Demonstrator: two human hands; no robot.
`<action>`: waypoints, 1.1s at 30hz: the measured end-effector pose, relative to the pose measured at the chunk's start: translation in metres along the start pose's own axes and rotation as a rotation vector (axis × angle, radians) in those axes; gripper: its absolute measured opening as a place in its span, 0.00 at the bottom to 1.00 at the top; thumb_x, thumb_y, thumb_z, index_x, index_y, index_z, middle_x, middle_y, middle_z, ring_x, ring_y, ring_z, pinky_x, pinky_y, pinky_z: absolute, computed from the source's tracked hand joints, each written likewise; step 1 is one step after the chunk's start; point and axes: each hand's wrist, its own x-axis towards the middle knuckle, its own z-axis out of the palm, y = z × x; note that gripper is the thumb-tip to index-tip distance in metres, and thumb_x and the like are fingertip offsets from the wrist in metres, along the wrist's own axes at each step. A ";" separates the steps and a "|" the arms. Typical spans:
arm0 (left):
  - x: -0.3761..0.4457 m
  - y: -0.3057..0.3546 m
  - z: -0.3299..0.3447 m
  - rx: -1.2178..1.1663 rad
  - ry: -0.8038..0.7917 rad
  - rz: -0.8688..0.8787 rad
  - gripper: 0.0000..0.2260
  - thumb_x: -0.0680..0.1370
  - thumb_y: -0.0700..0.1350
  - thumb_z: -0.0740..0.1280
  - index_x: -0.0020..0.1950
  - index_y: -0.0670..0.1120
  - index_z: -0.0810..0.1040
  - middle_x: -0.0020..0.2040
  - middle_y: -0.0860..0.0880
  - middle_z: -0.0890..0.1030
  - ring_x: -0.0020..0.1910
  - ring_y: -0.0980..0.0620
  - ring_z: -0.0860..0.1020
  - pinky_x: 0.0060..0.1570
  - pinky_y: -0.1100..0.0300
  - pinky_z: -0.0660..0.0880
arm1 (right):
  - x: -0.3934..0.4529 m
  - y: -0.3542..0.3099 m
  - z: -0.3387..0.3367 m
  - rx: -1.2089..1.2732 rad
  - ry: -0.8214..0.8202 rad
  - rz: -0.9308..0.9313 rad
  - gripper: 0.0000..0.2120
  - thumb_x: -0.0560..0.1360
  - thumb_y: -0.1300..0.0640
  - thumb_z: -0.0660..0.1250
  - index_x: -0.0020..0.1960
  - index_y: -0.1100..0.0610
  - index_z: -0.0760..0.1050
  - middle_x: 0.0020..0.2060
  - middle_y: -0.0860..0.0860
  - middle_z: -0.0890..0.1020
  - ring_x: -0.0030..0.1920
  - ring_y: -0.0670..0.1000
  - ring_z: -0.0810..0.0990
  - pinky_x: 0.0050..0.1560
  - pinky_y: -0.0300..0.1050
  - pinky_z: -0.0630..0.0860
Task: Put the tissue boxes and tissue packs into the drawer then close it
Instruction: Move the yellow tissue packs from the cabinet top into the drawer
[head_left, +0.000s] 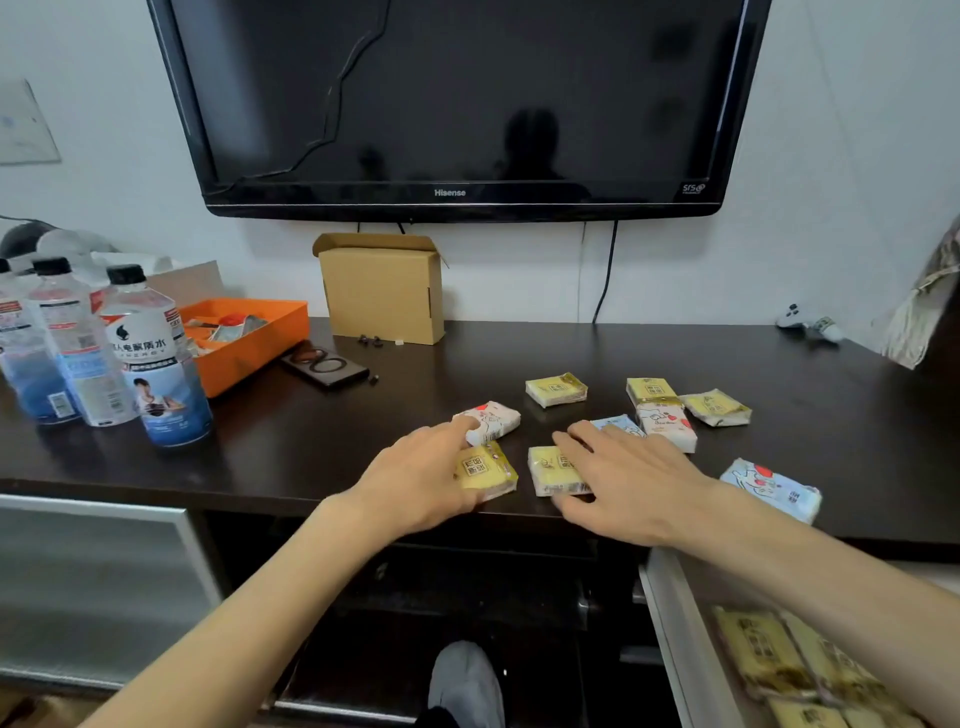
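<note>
- The drawer (675, 639) stands pulled out at the lower right, just under the front edge of the surface (291, 447); yellow packs (763, 649) already lie flat in it, partly hidden by the person's right forearm, so it sits ready below the place where the hands work.
- The left hand (415, 483) lies palm-down on a yellow pack (485, 470) near the front edge, fingers curled loosely round it and fingertips reaching a white pack with red print (493, 418) just behind; it looks about to gather both, though no firm grip shows.
- The right hand (618, 478) is spread open, fingers resting on another yellow pack (553, 470) and holding nothing.
- A blue-and-white pack (774, 488) lies at the edge beside the right forearm, straight above the drawer and so an easy drop.
- Farther back, well apart from the hands, lie two more yellow packs (556, 388) (716, 407), and a third yellow one (649, 389) touching a white pack (667, 423); a blue pack (618, 423) peeks from behind the right fingers.
- No tissue boxes can be made out.
- Much remains: by this count, nine packs are left on the surface and the drawer is not yet shut.
- At the left stand water bottles (150, 358) and an orange tray (249, 338); a cardboard box (382, 291) sits against the wall under the television (457, 104).
</note>
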 end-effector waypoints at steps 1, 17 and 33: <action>0.001 -0.002 -0.003 -0.026 -0.050 0.045 0.36 0.72 0.49 0.72 0.76 0.56 0.59 0.67 0.53 0.75 0.65 0.48 0.73 0.60 0.50 0.73 | -0.004 0.002 0.000 0.007 -0.001 -0.014 0.36 0.78 0.35 0.51 0.81 0.51 0.58 0.75 0.49 0.68 0.70 0.53 0.73 0.49 0.49 0.69; -0.005 0.011 0.008 0.081 0.080 -0.099 0.25 0.68 0.72 0.64 0.55 0.55 0.73 0.55 0.55 0.75 0.50 0.53 0.71 0.42 0.54 0.66 | -0.021 0.019 -0.016 0.227 0.229 -0.182 0.17 0.76 0.36 0.64 0.57 0.45 0.79 0.56 0.40 0.72 0.55 0.41 0.68 0.42 0.39 0.66; -0.007 0.029 0.007 -0.084 -0.003 -0.117 0.17 0.63 0.61 0.70 0.47 0.58 0.71 0.49 0.56 0.74 0.46 0.50 0.73 0.43 0.53 0.68 | 0.006 0.029 -0.022 0.457 -0.096 -0.115 0.17 0.70 0.49 0.77 0.56 0.44 0.75 0.52 0.40 0.71 0.54 0.46 0.71 0.48 0.42 0.69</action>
